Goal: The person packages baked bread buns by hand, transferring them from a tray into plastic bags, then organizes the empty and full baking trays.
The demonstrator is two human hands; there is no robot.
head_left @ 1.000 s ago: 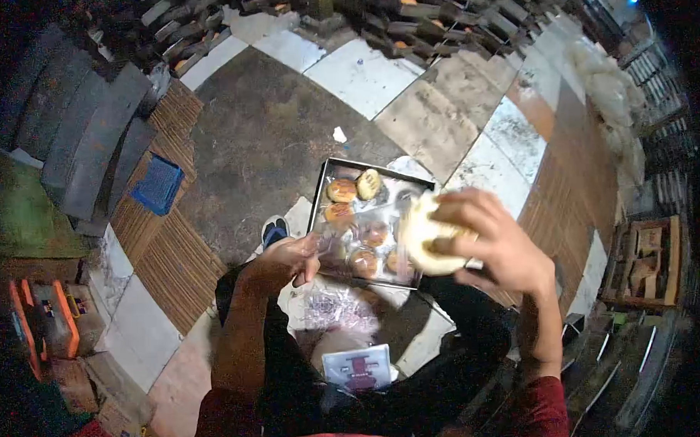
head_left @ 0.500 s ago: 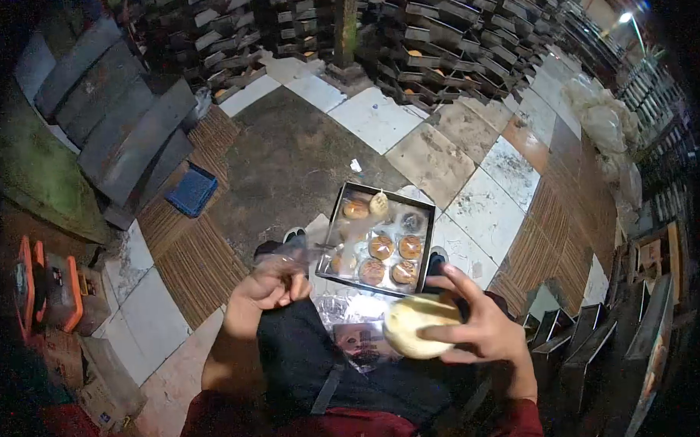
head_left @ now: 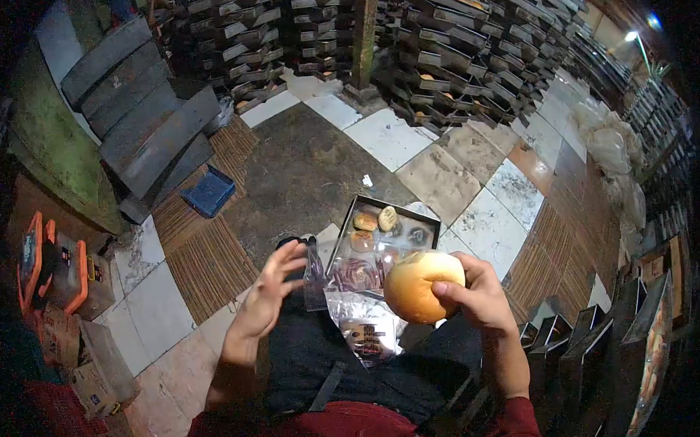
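Note:
A round bun (head_left: pixel 423 287), golden brown with a paler edge, is gripped in my right hand (head_left: pixel 484 295), thumb across its front. My left hand (head_left: pixel 268 291) is raised over my left leg with its fingers spread. Right at its fingertips hangs a clear plastic bag (head_left: pixel 315 277), reaching toward the bun. Printed clear bags (head_left: pixel 369 333) lie on my lap. Beyond my knees, a black tray (head_left: pixel 343 234) on the floor contains several buns, among them a pale one (head_left: pixel 387 218) and a browner one (head_left: pixel 365 221). The bun and bag cover part of it.
A blue tray (head_left: pixel 208 191) lies on the floor at left, near grey stacked trays (head_left: pixel 158 125). Orange-edged boxes (head_left: pixel 70 274) stand at far left. Stacked trays (head_left: pixel 452 61) line the back, and dark trays (head_left: pixel 593 341) stand close by my right. Plastic bags (head_left: pixel 609 144) lie at right.
The bun has turned in my right hand, from its pale side to its brown side. My left hand's fingers have spread from a curled pose. The plastic bag now stretches toward the bun.

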